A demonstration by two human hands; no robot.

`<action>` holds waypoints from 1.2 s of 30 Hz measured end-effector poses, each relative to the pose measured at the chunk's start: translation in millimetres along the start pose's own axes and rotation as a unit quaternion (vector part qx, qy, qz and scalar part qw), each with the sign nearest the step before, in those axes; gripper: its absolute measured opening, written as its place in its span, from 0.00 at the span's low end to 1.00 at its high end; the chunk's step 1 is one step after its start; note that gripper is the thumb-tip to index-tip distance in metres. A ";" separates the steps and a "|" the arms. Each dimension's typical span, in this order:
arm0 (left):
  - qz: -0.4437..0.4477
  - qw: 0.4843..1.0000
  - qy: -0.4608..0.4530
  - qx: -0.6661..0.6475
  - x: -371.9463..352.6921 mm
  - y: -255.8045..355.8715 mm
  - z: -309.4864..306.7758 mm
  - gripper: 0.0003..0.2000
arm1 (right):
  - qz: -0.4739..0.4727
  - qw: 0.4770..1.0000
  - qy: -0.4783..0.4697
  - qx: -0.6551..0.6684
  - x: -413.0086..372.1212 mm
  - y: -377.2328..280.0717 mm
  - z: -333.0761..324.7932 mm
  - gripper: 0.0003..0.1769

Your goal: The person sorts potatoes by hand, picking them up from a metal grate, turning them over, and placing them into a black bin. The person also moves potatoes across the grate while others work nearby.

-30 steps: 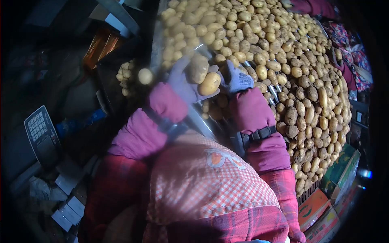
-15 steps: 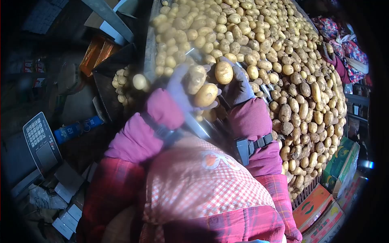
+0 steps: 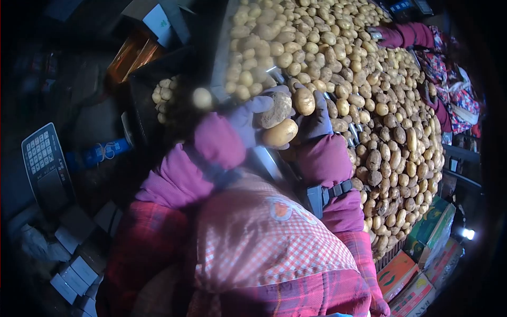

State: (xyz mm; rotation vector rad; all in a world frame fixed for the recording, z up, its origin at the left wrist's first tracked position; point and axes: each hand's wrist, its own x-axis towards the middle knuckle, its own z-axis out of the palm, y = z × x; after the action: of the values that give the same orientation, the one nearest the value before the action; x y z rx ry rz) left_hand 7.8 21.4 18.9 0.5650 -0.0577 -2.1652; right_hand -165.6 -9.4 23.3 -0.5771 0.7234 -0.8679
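Moved: since a second ago, purple-gloved right hand (image 3: 318, 122) has closed on smooth yellow oval potato (image 3: 304, 102).
Left glove: half-curled purple-gloved left hand (image 3: 247, 120) cradles soil-streaked brown oval potato (image 3: 275, 110), clean yellow oval potato (image 3: 280, 133) at six o'clock.
Heap: tan oval potatoes (image 3: 391, 124), three o'clock.

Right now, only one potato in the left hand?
No, the left hand holds two: a dirty potato and a cleaner potato.

The left hand (image 3: 246, 120) cradles two potatoes (image 3: 280, 132); beside it, the right hand (image 3: 319, 120) holds another potato (image 3: 304, 102), a potato heap (image 3: 346, 66) beyond.
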 end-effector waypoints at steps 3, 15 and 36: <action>0.018 0.999 -0.020 -0.044 -3.6 5.4 -16.5 0.23 | 0.022 0.896 -0.197 0.397 14.6 10.2 -8.5 0.30; 0.128 0.990 0.052 -0.032 -64.9 63.2 -40.8 0.21 | 0.008 0.993 0.009 0.120 27.8 8.8 -9.3 0.31; 0.248 0.885 0.350 0.178 -100.1 170.1 -140.5 0.26 | 0.007 0.979 0.017 -0.204 10.9 -14.2 14.1 0.26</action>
State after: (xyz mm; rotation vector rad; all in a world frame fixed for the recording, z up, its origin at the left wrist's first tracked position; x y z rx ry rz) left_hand 245.3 15.5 -28.8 1.3564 -0.1849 -1.3578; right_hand -156.7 -23.7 38.6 -0.9230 0.9447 -0.7195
